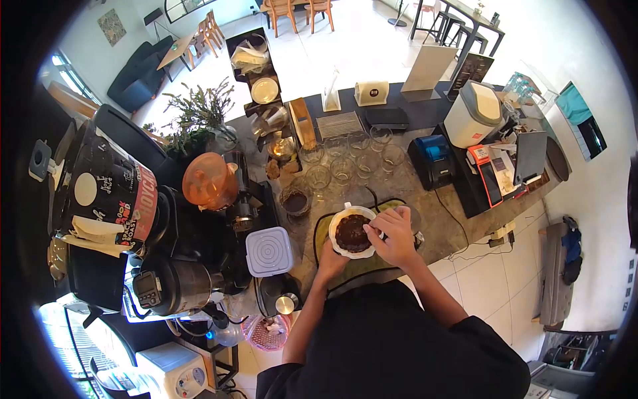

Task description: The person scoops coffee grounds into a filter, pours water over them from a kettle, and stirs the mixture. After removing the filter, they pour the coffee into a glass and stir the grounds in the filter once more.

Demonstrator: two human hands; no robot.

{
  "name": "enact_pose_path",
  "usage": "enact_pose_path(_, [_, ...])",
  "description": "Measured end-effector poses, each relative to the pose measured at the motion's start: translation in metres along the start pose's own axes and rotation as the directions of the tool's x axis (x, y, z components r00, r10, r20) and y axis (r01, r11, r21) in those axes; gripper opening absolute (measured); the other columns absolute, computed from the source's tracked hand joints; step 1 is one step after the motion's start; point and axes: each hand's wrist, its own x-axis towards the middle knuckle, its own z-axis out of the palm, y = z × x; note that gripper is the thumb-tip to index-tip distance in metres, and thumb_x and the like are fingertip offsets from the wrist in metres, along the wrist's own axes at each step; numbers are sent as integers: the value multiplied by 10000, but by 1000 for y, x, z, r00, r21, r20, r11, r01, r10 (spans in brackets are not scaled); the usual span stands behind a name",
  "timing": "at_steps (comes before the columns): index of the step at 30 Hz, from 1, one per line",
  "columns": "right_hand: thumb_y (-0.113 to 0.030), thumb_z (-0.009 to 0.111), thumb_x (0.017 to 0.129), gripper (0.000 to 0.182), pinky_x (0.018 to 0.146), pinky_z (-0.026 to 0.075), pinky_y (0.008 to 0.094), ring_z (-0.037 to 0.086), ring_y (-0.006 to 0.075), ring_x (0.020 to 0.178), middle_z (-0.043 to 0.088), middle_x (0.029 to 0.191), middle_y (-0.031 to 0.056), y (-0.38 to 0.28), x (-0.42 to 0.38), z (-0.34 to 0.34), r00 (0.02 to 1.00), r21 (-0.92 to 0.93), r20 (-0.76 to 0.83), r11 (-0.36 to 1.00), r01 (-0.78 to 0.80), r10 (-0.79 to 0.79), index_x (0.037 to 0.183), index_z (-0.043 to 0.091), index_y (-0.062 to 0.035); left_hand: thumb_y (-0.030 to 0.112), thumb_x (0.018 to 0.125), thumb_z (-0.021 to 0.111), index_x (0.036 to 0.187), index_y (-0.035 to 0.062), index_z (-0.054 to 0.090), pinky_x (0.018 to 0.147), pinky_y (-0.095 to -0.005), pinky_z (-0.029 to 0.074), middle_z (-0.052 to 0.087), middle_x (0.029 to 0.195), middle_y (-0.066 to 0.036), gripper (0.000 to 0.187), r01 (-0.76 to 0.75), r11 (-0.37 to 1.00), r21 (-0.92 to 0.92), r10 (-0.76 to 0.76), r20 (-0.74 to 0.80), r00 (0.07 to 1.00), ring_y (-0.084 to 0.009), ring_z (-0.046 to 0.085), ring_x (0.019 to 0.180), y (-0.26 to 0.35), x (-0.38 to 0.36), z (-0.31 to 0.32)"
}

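Observation:
A white coffee dripper (340, 216) with a small handle sits in front of me, lined with a paper filter. Dark wet-looking coffee grounds (352, 234) lie inside. My left hand (332, 261) grips the near left side of the dripper. Over its right rim, my right hand (395, 234) is closed in a pinch, fingertips above the grounds. Whatever those fingers hold, if anything, is too small to make out. Beneath lies a green mat (323, 233) with a black border. To the left stands a glass (294, 202) with dark contents.
Several clear glasses (341, 171) stand beyond the mat. On the left are a square lidded container (269, 252), a grinder with an orange hopper (207, 181) and a large black machine (100, 179). A blue-black printer (432, 159) and a card terminal (490, 183) sit at right.

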Motion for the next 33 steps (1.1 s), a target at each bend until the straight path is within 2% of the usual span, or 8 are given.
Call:
enact_pose_path(8, [-111,741,853,137,864,339,395,549,210,716,599,705,26,4,-2,2,998,-27,-16,998,-59,58,765,641,-80,20,799,804,1232,18,663,957,-340,536,728,1185,-87,455,19,1000,11,-19,-8,1000,-192,692,1073,8,0,1])
enact_pose_path(11, [-101,735,850,140,856,337,392,547,212,705,591,690,23,5,-2,4,995,66,-1,993,-96,96,756,634,-77,21,799,803,1237,18,662,961,-340,532,726,1189,-88,460,20,1000,1,-20,3,1000,-195,691,1077,-5,1,0])
enact_pose_path(14, [-101,730,853,147,856,336,393,545,217,692,591,684,23,5,0,6,994,60,-83,996,-67,72,748,629,-80,27,797,806,1243,17,660,972,-343,526,721,1200,-90,469,19,1000,24,-19,-3,1000,-197,687,1089,-6,2,-2])
enact_pose_path(18, [-117,737,857,131,860,337,389,533,211,679,609,697,27,11,-4,9,985,43,-45,986,-163,165,770,645,-82,32,790,812,1251,14,654,986,-347,518,717,1211,-97,488,33,999,-2,-34,-19,999,-199,679,1109,-3,1,-1])
enact_pose_path(23, [-164,718,895,174,848,328,389,533,218,639,607,683,30,14,-3,12,966,57,-137,975,-215,221,762,637,-84,30,783,815,1254,13,651,989,-347,514,713,1215,-94,499,24,1000,12,-24,-2,1000,-199,677,1113,-16,2,-3])
enact_pose_path(27, [-172,713,907,184,844,319,384,514,215,629,594,663,37,16,-8,10,957,10,-35,958,-288,288,770,638,-75,34,781,821,1255,18,652,993,-341,508,707,1222,-85,503,3,999,32,-4,5,1000,-190,668,1120,-18,2,-7])
enact_pose_path(30, [-182,699,924,208,838,312,378,490,213,616,572,641,38,17,-8,11,954,72,-33,953,-295,297,767,625,-68,37,777,826,1247,20,655,991,-337,506,708,1214,-82,500,-2,1000,-31,2,-10,1000,-187,665,1122,-22,3,-7])
enact_pose_path(33, [-191,688,937,240,827,306,370,478,206,612,557,634,31,19,-9,14,939,78,-158,952,-296,305,750,602,-66,43,776,829,1244,20,651,982,-339,508,710,1207,-80,501,13,1000,2,-13,11,1000,-188,667,1116,-23,4,-9])
